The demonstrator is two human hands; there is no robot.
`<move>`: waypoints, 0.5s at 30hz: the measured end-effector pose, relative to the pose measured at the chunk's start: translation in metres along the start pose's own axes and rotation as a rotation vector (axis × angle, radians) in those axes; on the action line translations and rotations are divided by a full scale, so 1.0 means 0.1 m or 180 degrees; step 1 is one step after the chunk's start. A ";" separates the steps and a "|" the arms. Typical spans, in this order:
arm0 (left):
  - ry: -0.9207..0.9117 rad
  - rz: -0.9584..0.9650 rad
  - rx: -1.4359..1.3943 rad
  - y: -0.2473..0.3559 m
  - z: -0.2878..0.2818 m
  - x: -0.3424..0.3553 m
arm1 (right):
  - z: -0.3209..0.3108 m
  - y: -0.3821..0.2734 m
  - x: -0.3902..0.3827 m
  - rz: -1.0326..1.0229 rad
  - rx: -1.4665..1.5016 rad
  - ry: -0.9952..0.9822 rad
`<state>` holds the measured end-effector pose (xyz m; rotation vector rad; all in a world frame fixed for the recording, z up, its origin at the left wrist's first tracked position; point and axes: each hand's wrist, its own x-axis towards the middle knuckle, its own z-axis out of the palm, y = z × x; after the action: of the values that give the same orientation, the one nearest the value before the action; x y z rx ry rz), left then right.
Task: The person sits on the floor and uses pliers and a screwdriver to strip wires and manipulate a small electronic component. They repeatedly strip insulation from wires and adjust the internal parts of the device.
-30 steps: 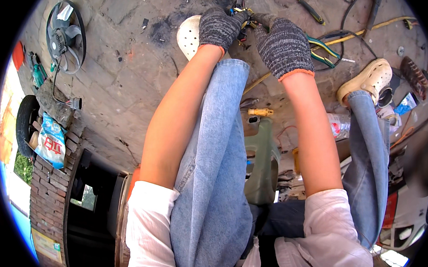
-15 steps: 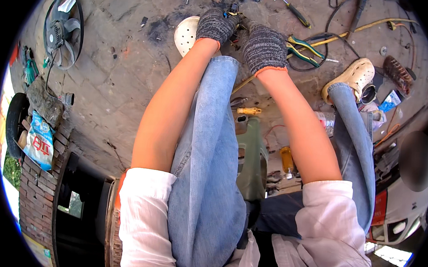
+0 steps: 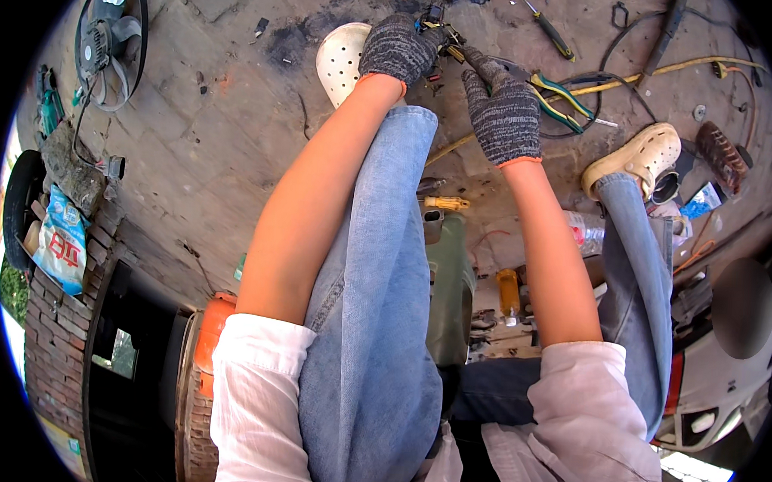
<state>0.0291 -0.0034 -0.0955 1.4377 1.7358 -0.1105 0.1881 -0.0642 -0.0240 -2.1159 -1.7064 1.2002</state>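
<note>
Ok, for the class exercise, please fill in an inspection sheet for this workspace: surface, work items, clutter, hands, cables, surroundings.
Surface: paved floor, with dark stains beside the left shoe.
Work items: small dark-and-yellow part at the left hand; fine detail too small to tell.
Clutter: pliers, screwdriver and fan on the floor.
Hands: both gloved; left fingers curled on the part; right hand beside it, fingers extended, contact unclear.
Cables: yellow cable or hose across the floor, right of the hands.
Surroundings: brick wall and tyre at left; apparently a white vehicle at right.
</note>
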 end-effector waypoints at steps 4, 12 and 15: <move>0.0069 -0.0090 0.0069 0.03 0.03 -0.01 | 0.01 -0.04 0.03 -0.0057 -0.0141 0.0050; -0.0148 0.0255 -0.0107 0.18 -0.17 -0.04 | 0.10 -0.01 0.07 -0.0064 0.0080 0.0222; 0.0081 0.0193 -0.0008 0.05 -0.02 0.01 | 0.24 0.01 0.17 0.0450 0.1166 0.0374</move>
<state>0.0327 0.0004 -0.0930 1.4944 1.7106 -0.0579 0.1731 -0.0583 -0.0487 -2.0574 -1.1972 1.2815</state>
